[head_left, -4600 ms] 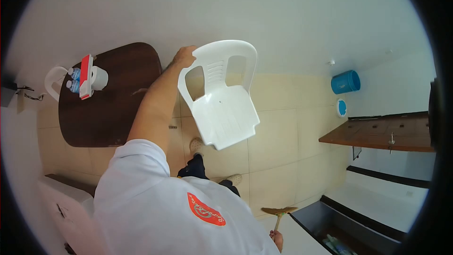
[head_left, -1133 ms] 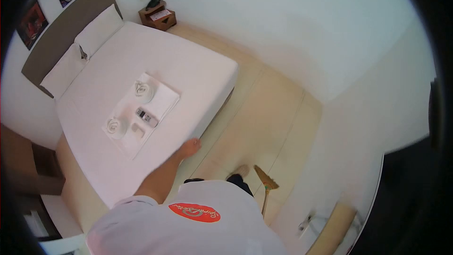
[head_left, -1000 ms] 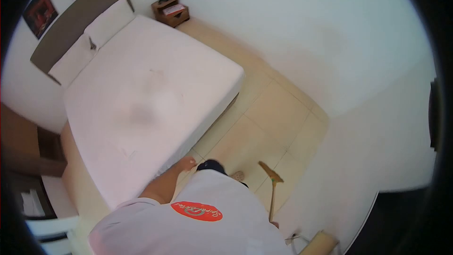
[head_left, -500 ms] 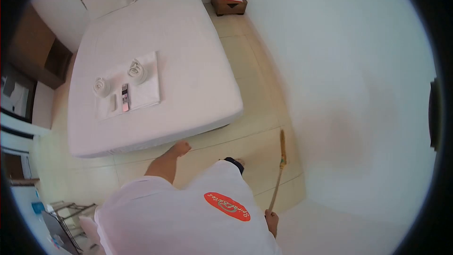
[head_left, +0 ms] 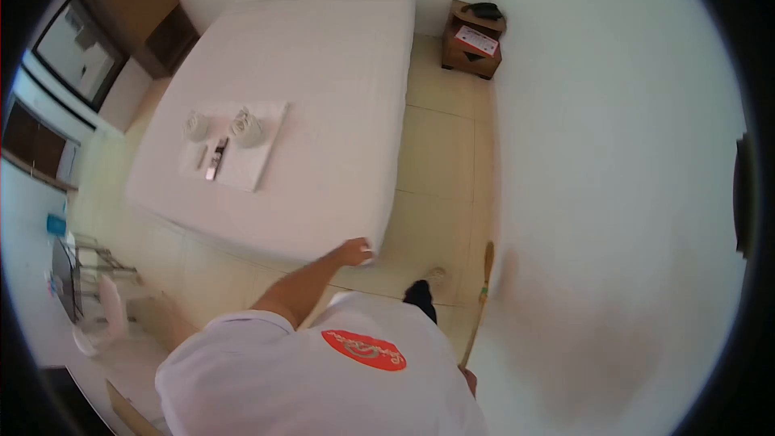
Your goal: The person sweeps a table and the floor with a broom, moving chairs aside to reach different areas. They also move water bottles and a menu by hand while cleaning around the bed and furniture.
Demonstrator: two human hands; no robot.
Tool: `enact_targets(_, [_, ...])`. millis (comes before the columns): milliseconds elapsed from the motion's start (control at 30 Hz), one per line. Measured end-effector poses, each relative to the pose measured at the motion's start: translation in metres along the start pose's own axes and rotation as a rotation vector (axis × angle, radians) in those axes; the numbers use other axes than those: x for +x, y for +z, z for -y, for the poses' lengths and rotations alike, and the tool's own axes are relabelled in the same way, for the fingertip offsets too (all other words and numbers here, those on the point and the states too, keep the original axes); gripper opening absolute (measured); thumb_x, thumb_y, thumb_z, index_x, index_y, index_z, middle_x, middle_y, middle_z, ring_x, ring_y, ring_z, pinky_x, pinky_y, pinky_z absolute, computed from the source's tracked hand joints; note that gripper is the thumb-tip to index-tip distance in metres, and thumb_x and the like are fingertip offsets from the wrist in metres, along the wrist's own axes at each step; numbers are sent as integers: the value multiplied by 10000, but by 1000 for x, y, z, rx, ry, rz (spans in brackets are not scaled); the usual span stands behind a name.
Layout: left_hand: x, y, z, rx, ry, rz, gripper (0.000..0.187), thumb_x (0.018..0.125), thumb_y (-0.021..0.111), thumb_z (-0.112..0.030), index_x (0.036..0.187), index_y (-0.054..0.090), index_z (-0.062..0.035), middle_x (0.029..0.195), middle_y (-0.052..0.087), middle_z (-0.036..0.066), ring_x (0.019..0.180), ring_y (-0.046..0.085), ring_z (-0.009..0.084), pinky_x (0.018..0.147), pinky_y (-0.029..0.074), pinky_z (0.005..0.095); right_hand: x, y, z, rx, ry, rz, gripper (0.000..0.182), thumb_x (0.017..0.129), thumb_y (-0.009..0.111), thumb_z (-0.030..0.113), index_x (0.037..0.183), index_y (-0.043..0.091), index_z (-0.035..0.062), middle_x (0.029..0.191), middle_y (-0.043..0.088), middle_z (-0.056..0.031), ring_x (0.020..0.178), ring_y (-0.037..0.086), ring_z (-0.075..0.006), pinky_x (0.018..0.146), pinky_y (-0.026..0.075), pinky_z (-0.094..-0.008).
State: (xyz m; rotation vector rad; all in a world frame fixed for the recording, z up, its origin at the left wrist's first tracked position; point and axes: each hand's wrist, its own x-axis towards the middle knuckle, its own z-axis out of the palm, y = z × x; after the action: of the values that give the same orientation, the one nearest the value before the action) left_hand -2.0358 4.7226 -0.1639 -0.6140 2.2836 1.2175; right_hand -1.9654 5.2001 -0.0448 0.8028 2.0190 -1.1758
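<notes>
My right hand (head_left: pixel 469 380) is at the lower right, partly hidden by the white shirt, closed round the handle of a broom (head_left: pixel 478 315). The broom slants up and away, its brown bristle end low beside the wall. My left hand (head_left: pixel 353 252) is over the near right corner of the bed (head_left: pixel 323 178), fingers curled in. A small white patch shows at its fingers; I cannot make out what it is. On the bed lie a folded white cloth (head_left: pixel 266 163), two rolled towels (head_left: pixel 246 129) and a small dark and pink packet (head_left: pixel 216 159).
A wooden nightstand (head_left: pixel 471 56) with a dark telephone (head_left: pixel 484 10) and a paper stands beyond the bed's right side. The wall (head_left: pixel 597 153) runs along the right. A metal rack (head_left: pixel 101 262) and a pale chair (head_left: pixel 111 307) are at the left. My foot (head_left: pixel 436 277) is on the tiled floor.
The view has shifted and turned. My left hand has moved forward and right to the bed corner. The broom stays in my right hand, and my foot has come forward.
</notes>
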Motion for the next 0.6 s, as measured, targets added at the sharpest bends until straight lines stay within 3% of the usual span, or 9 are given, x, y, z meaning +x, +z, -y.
enact_targets(33, [34, 37, 66, 159, 127, -194, 436, 781, 655, -419, 1061, 573, -95, 796, 638, 121, 695, 623, 229, 658, 519, 362, 32, -26, 12, -27, -1, 30, 274, 888, 534, 237, 784, 560, -15, 569, 498, -63, 464, 457, -138, 428, 381, -305])
enact_targets(100, [11, 15, 41, 106, -181, -118, 427, 797, 646, -422, 1039, 570, -79, 752, 616, 111, 611, 601, 205, 554, 517, 361, 95, -66, 70, -78, -28, 121, 243, 886, 549, 219, 805, 559, -10, 572, 502, -63, 448, 459, -146, 406, 392, -308])
enact_targets(167, [-14, -11, -16, -207, -513, -109, 416, 819, 632, -415, 1028, 565, -61, 735, 606, 98, 579, 587, 180, 487, 500, 336, 164, -79, 133, -118, 9, 215, 223, 888, 557, 207, 823, 556, -7, 578, 504, -64, 436, 461, -152, 389, 404, -312])
enact_targets(233, [-10, -7, -20, -341, -517, -234, 412, 817, 630, -401, 1013, 572, -43, 738, 618, 99, 570, 600, 182, 482, 505, 330, 232, -96, 188, -153, 169, 240, 225, 899, 551, 209, 835, 548, -6, 588, 505, -63, 433, 463, -155, 386, 422, -318])
enact_targets(300, [1, 15, -38, -461, -554, -282, 412, 818, 629, -393, 1013, 573, -34, 742, 624, 99, 573, 608, 181, 483, 508, 324, 228, -102, 298, -366, 108, 260, 211, 901, 546, 205, 834, 537, 5, 610, 504, -55, 450, 469, -145, 401, 429, -320])
enact_targets(467, [75, 15, -102, -595, -656, -262, 418, 824, 626, -379, 1048, 557, -33, 760, 626, 92, 579, 600, 159, 480, 497, 300, 326, -98, 442, -298, -14, 315, 169, 875, 572, 203, 845, 538, 40, 619, 498, -33, 447, 453, -138, 404, 389, -302])
enact_targets(533, [125, -2, -121, -543, -633, -208, 422, 824, 630, -378, 1057, 557, -34, 766, 631, 99, 588, 598, 159, 488, 498, 302, 357, -88, 489, -221, 6, 348, 181, 882, 578, 213, 849, 538, 40, 631, 504, -33, 455, 455, -135, 413, 392, -296])
enact_targets(600, [183, -26, -120, -686, -555, -210, 412, 824, 632, -379, 1050, 567, -41, 754, 631, 104, 597, 602, 168, 503, 503, 304, 383, -84, 528, -117, 66, 357, 186, 891, 576, 218, 855, 538, 39, 641, 509, -34, 466, 459, -133, 425, 402, -296])
